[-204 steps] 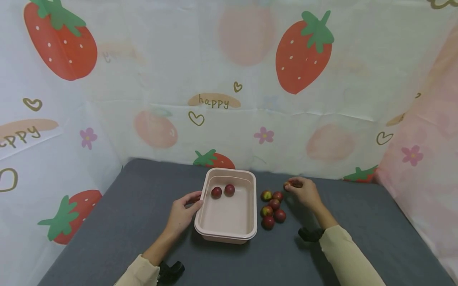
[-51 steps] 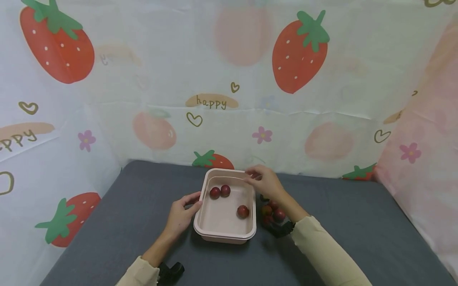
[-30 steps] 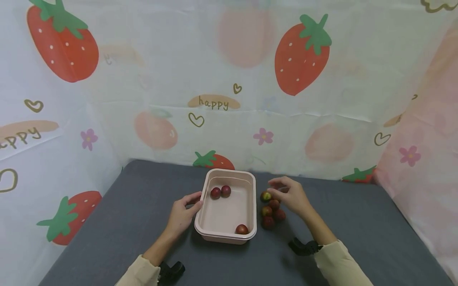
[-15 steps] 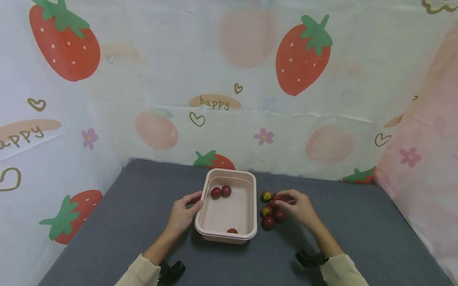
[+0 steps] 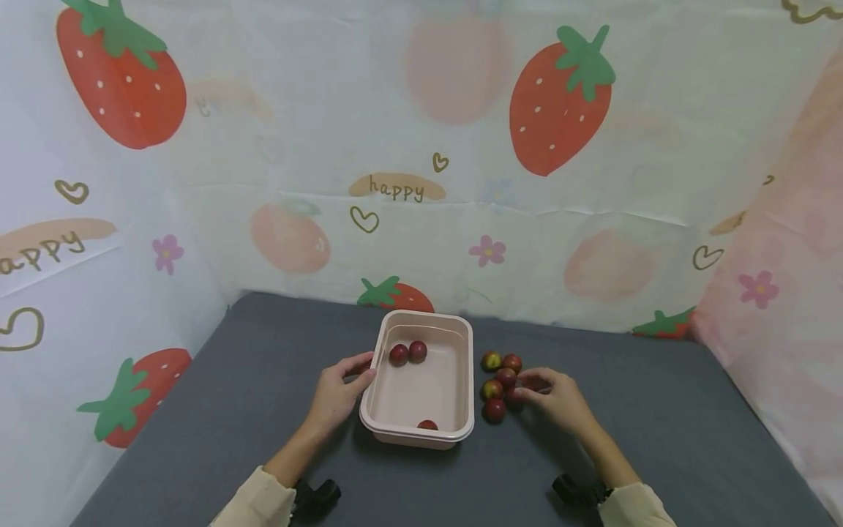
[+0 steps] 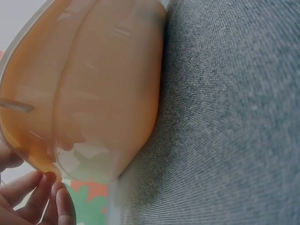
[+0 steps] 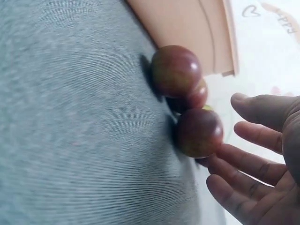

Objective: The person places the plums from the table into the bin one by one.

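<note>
In the head view my left hand (image 5: 337,391) grips the left rim of a pale pink rectangular container (image 5: 421,395). The left wrist view has its fingers (image 6: 35,199) at that container's edge. Inside sit two dark red plums (image 5: 398,355) side by side toward the back left, and a third plum (image 5: 427,424) partly hidden by the near wall. My right hand (image 5: 558,401) is at the right side of a cluster of plums (image 5: 506,378). The right wrist view has thumb and fingers spread, fingertips beside or touching the nearest plum (image 7: 200,132); contact is hard to tell.
Several red and yellow-green plums lie close together just right of the container. A dark grey cloth (image 5: 290,329) covers the table. Behind it hangs a white curtain (image 5: 316,132) printed with strawberries. Black straps (image 5: 579,492) sit at both wrists.
Earlier my right hand held a plum behind the cluster; a third plum then appears in the container and rolls to its near end. The right hand returns to the cluster, moving nearer. Left hand stays.
</note>
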{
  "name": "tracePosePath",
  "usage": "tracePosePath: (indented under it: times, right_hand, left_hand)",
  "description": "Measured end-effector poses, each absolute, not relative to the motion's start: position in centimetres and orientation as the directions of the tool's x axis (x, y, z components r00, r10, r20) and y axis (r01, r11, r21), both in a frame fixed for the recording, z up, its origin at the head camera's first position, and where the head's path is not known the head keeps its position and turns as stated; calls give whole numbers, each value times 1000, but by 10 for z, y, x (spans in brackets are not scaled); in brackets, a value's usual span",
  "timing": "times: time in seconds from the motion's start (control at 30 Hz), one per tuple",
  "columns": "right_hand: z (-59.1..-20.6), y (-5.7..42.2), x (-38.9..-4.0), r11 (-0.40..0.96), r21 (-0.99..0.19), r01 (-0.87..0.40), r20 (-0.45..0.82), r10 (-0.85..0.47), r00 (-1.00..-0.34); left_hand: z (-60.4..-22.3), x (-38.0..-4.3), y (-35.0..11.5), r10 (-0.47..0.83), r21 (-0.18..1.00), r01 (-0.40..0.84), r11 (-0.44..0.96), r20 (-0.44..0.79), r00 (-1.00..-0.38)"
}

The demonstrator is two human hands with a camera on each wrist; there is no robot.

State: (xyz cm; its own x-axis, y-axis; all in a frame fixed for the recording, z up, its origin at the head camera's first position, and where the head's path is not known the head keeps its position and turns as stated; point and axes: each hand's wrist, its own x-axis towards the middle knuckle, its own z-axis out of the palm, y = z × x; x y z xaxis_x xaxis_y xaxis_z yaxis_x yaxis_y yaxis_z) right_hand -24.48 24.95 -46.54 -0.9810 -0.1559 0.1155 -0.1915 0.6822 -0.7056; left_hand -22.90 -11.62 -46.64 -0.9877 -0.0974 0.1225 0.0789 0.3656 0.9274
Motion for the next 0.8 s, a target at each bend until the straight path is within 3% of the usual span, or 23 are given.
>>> tracePosePath:
  times: [0.8]
  right_hand:
    - [-482, 242, -247, 677, -720, -152, 96, -119, -988]
  left_hand:
    - [-467, -229, -117, -98, 930, 80, 358, 122, -988]
